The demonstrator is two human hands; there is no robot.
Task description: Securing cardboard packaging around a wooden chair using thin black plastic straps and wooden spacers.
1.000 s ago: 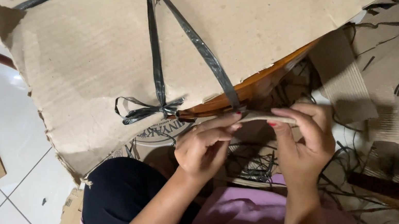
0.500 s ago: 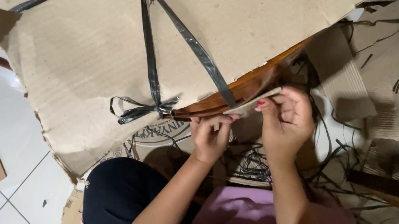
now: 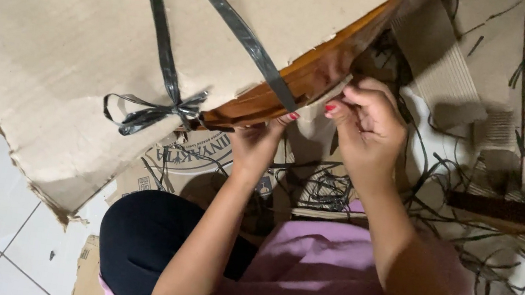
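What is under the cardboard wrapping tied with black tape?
At the torn edge of the cardboard wrapping, bound by black tape, a glossy brown wooden edge shows. The right hand and left hand grip there. The rest of the wooden piece is covered.

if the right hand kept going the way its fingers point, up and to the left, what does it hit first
Most likely the glossy brown wooden edge showing from under the cardboard wrapping. The right hand already has its fingertips at that edge, so almost nothing lies between, though depth is hard to judge.
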